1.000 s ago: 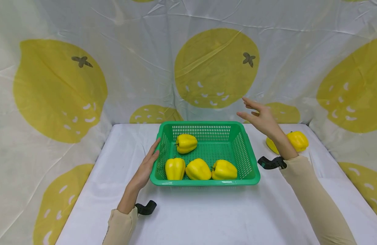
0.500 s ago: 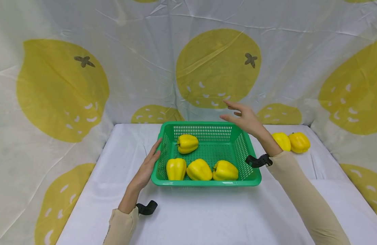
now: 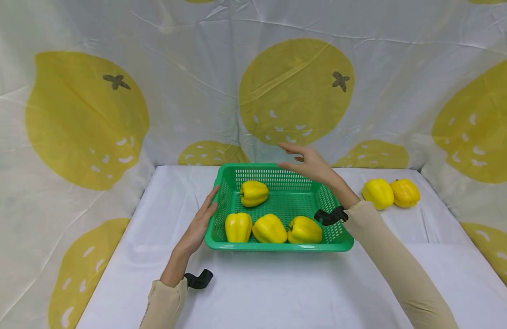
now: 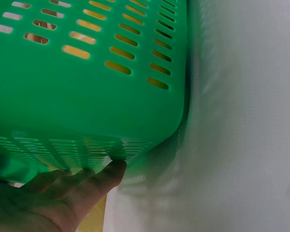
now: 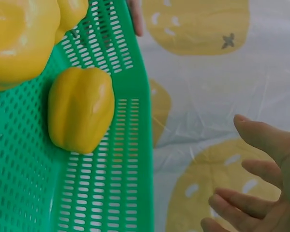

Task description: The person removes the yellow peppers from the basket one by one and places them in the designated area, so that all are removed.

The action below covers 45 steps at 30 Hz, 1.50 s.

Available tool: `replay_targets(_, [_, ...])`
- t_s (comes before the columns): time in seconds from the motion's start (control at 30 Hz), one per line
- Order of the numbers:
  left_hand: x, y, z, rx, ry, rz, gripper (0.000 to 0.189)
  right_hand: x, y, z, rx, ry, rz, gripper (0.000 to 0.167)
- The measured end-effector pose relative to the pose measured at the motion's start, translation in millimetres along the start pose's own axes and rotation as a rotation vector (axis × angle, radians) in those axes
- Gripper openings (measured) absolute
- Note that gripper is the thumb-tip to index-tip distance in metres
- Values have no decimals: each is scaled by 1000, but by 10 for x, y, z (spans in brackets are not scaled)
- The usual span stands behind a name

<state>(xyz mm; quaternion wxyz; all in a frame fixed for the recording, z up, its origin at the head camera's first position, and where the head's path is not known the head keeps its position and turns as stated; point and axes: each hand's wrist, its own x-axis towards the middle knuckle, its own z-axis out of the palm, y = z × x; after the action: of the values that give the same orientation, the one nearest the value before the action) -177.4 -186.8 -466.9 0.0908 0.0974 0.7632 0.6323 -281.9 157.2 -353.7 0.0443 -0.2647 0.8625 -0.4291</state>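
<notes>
Near the green basket's far rim, your right hand is hovering, fingers parted wide; your left hand is touching the left side, fingers straight. Four yellow peppers are lying inside, two more peppers sitting outside, rightward.

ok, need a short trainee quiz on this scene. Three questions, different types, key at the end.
1. Count: how many glossy yellow bell peppers are inside the green perforated plastic basket?
2. Multiple choice: what do the fingers of the person's bare left hand touch? A) a pepper; B) the basket's outer side; C) the patterned fabric backdrop.
3. True or false: the bare right hand is empty.

Key:
1. Four; two others lie on the smooth white cloth, right of the basket in the head view.
2. B
3. True; its fingers are spread with nothing between them.
</notes>
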Motion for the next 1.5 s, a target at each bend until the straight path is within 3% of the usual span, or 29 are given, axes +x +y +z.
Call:
replay_targets(0.3, [-2,13,1,0,-4,0,54,116,29,215,11,-104,-19,67])
replay_targets(0.97, [10,-29,-8,-12,-1,0,53,296,102,590,-37,-238,-8,66])
replay_targets(1.5, [3,-15,-12,-7,-4,6,54,354,190,721,-60,-353,3,60])
